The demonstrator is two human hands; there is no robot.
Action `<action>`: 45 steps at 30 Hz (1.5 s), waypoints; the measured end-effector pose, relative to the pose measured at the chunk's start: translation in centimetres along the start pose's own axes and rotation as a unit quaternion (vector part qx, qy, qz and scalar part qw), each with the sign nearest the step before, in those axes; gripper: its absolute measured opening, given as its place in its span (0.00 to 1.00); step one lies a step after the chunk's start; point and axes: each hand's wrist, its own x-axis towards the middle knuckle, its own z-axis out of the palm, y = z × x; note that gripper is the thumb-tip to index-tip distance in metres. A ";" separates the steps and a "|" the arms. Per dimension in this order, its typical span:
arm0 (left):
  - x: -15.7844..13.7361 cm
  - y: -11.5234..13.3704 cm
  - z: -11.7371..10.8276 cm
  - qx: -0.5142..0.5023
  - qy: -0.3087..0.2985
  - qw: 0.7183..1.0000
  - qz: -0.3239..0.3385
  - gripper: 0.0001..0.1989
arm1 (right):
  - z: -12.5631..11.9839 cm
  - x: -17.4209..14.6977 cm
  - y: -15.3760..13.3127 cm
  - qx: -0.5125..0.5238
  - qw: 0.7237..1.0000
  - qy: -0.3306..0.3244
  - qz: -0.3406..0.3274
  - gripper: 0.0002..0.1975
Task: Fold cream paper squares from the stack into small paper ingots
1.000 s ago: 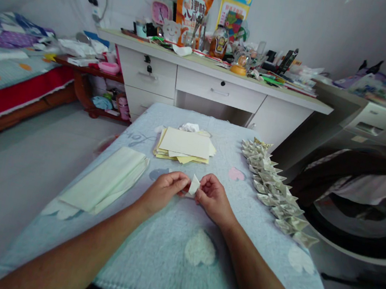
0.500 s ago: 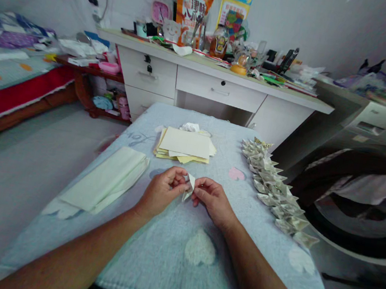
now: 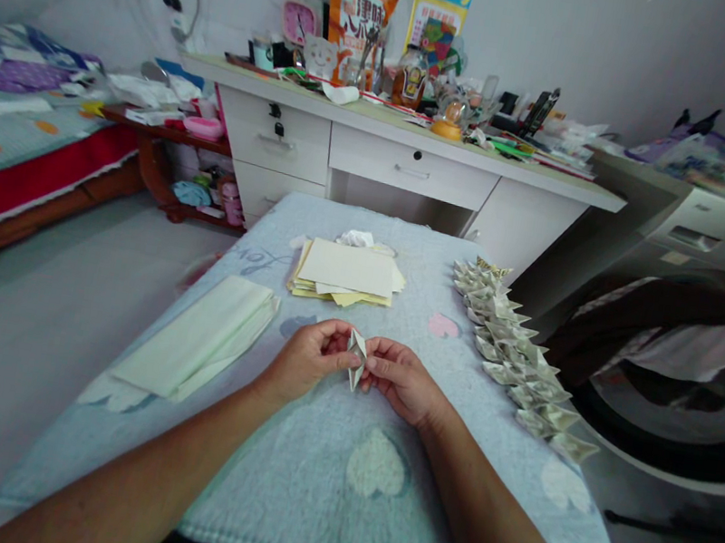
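Observation:
Between my two hands, above the middle of the cloth-covered table (image 3: 272,496), is a small folded paper boat (image 3: 355,362), its pointed ends toward and away from me. My left hand (image 3: 314,354) pinches its left side, thumb on top. On its right side, my right hand (image 3: 397,374) grips it with thumb and fingers; some fingertips are hidden. Beyond my hands lies a stack of cream and yellow paper sheets (image 3: 349,268). To the left rests a pile of larger pale green paper (image 3: 201,333). Along the right edge run rows of finished folded paper boats (image 3: 517,360).
A crumpled white piece (image 3: 357,238) lies behind the paper stack. A white desk (image 3: 413,165) crowded with jars, a bag and small items stands past the table. On the right is a washing machine (image 3: 705,234), on the left a bed (image 3: 10,151) and a low red-brown shelf (image 3: 168,149).
The paper boat has turned more upright and opened a little between my fingers. My left thumb now presses onto its middle, and both hands have shifted slightly.

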 end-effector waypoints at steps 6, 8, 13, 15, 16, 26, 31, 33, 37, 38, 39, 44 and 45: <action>-0.1 0.2 0.3 -0.069 -0.023 0.997 -0.018 0.21 | 0.0 -0.1 0.0 0.005 1.000 -0.010 0.016 0.13; -0.2 0.4 0.4 -0.081 -0.036 0.996 -0.025 0.21 | 0.0 0.0 0.1 0.011 1.000 -0.006 0.019 0.13; -0.2 0.7 0.5 -0.079 -0.036 0.996 -0.029 0.21 | -0.1 0.0 0.2 0.005 1.000 -0.001 0.023 0.14; -0.2 0.8 0.4 -0.073 -0.030 0.996 -0.028 0.20 | -0.1 0.0 0.2 0.004 1.000 -0.005 0.025 0.14; -0.2 0.8 0.4 -0.070 -0.028 0.997 -0.029 0.20 | -0.1 0.0 0.1 0.005 1.000 -0.006 0.026 0.14; -0.3 1.0 0.7 -0.025 -0.020 0.999 -0.022 0.19 | -0.2 -0.1 -0.2 0.016 0.999 -0.018 0.036 0.12; -0.3 1.2 0.7 -0.047 -0.041 0.998 -0.022 0.20 | -0.2 0.0 0.0 0.026 0.999 -0.020 0.039 0.11; -0.3 1.2 0.6 -0.075 -0.065 0.995 -0.025 0.21 | -0.1 0.0 0.0 0.030 0.999 -0.020 0.038 0.11; -0.3 0.9 0.4 -0.078 -0.090 0.993 -0.022 0.22 | 0.0 0.0 0.0 0.029 0.999 -0.013 0.038 0.11; -0.3 0.7 0.4 -0.066 -0.085 0.994 -0.018 0.22 | 0.0 0.0 0.0 0.026 0.999 -0.010 0.037 0.11; -0.3 0.6 0.3 -0.052 -0.077 0.996 -0.013 0.22 | 0.0 0.0 0.0 0.021 0.999 -0.006 0.036 0.10; -0.3 0.4 -0.1 -0.015 -0.051 0.998 -0.016 0.21 | -0.2 0.0 0.0 -0.015 1.000 -0.004 0.021 0.11; -0.3 0.5 -0.1 -0.020 -0.051 0.998 -0.017 0.20 | -0.2 -0.1 0.0 -0.026 1.000 -0.003 0.014 0.11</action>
